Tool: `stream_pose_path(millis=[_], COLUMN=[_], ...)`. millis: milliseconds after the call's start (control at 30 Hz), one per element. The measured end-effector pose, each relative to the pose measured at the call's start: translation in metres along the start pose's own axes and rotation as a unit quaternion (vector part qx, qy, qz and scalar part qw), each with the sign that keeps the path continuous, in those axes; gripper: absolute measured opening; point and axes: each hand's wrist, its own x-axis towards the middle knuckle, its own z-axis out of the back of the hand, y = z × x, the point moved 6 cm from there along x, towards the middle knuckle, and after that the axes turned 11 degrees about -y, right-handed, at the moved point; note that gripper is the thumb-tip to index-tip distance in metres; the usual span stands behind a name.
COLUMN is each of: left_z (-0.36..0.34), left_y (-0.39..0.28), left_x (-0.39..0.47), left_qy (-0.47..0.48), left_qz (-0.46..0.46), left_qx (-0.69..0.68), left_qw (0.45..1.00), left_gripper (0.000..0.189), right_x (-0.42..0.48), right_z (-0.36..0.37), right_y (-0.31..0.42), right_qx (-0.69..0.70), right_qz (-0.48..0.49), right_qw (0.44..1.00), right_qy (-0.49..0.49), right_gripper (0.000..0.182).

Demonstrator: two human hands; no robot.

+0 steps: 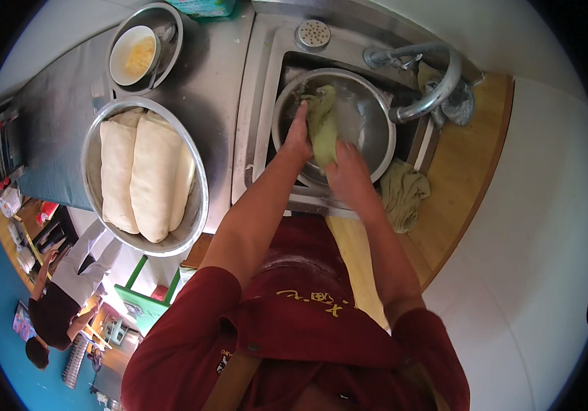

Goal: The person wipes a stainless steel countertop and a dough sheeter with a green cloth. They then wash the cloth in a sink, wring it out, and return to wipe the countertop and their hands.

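Observation:
Over a round metal basin [371,118] set in the sink, both of my hands are on a wet green cloth [323,123]. My left hand [299,134] grips its left side, with the thumb towards the upper end. My right hand [348,169], slightly blurred, closes on the lower end near the basin's front rim. The cloth looks bunched lengthwise between them. Some water shows in the basin. The curved metal faucet [445,97] reaches over the basin's right edge.
A large metal bowl [200,205] with several dough rolls [155,174] stands left of the sink. Behind it, another bowl [178,31] holds a white bowl [132,56]. A second cloth [404,195] lies at the sink's right corner. Another person [55,313] is far off at lower left.

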Motion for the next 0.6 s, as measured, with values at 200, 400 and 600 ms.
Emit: stream_pose_path(millis=[200,400,600], left_z=[0.001,0.034,-0.012], left_y=[0.01,0.026,-0.034], left_x=[0.02,0.037,-0.037], left_qy=[-0.062,-0.135,-0.12], left_qz=[0.035,-0.123,-0.243], left_qx=[0.021,0.214,0.199], left_qw=[0.997,0.96,0.942], left_gripper=[0.05,0.056,0.073], right_x=[-0.05,0.112,0.113], right_z=[0.007,-0.016,0.006], right_y=[0.066,-0.04,-0.119], right_qx=[0.013,-0.08,0.08], right_qz=[0.088,-0.077,-0.193], right_qw=[0.961,0.988,0.971], right_qy=[-0.26,-0.109,-0.118], right_gripper=[0.046,0.049,0.051])
